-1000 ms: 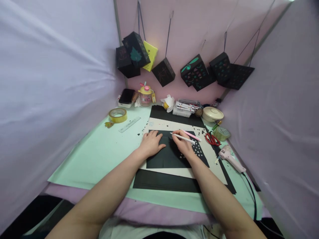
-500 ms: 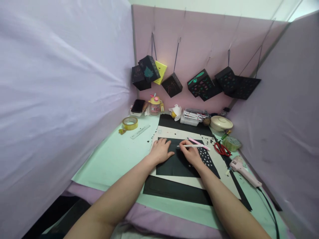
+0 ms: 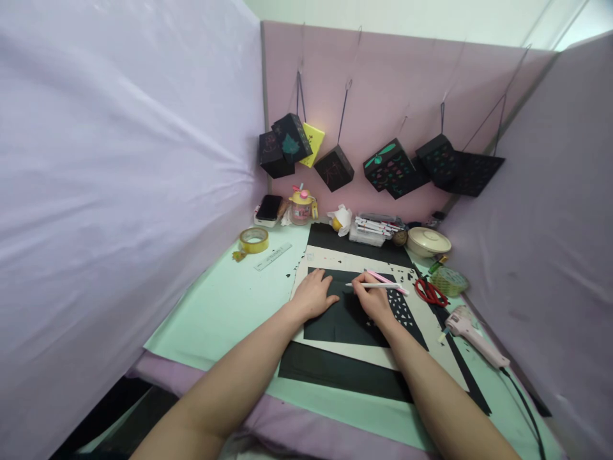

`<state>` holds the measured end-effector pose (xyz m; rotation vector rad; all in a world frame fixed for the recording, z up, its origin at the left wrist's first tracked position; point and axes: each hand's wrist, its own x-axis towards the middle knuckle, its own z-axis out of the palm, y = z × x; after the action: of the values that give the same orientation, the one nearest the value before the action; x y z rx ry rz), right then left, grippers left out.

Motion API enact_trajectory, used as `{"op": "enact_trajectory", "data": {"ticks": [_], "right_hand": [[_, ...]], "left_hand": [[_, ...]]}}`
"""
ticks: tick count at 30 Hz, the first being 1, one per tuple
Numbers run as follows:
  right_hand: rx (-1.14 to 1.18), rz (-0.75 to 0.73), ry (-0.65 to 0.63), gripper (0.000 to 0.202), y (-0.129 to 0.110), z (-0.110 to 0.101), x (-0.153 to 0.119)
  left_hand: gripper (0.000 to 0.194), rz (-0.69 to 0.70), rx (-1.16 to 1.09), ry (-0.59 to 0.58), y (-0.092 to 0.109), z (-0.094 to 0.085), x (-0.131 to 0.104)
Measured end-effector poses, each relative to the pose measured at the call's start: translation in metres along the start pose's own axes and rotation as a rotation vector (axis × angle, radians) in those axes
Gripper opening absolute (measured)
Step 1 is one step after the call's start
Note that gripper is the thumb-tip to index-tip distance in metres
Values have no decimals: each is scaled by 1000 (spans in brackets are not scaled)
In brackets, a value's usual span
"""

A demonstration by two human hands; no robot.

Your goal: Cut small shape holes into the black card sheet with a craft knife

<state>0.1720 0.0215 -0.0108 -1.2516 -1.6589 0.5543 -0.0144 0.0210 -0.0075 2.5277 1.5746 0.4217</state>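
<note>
A black sheet of paper (image 3: pixel 330 329) with small triangular cut-outs along its right side lies on a larger white board (image 3: pixel 349 350). My left hand (image 3: pixel 313 294) rests flat on the sheet's left part, fingers spread. In my right hand (image 3: pixel 373 299) a slim white pen (image 3: pixel 383 285) is pinched, its grey tip pointing left, close to the sheet. Whether the tip touches the paper cannot be made out. A pink pen (image 3: pixel 383 279) lies just beyond the right hand, across the top right of the sheet. Part of the cut-out pattern is hidden under the right hand and forearm.
Red-handled scissors (image 3: pixel 431 292), a green tape roll (image 3: pixel 449 281) and a corded glue gun (image 3: pixel 479 335) lie at right. Yellow tape (image 3: pixel 253 240) and a clear ruler (image 3: pixel 272 257) lie at left. Along the back stand a pen box (image 3: pixel 368 236) and a lidded bowl (image 3: pixel 428 241).
The whole view has shifted slightly, so everything sits a little lower and further right. The white pen has moved a touch right over the sheet; the left hand stays in place.
</note>
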Motion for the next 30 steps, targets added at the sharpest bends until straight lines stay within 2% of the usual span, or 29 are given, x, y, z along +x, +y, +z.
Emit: {"op": "enact_trajectory", "data": {"ticks": [10,20,25,30], "right_hand": [[41,-98,-37,16,8,4,2],[46,-135,-54,13,11,3,2],[66,-98,19,14,6,2,2],[97,-32,193,21,4,-4,0]], "left_hand": [[58,-1,17,9,0,-1,-2],[59,-9,24,7,0,0,-1],[58,-3,29,8,0,-2,-1],[58,-1,25,4,0,-1,0]]}}
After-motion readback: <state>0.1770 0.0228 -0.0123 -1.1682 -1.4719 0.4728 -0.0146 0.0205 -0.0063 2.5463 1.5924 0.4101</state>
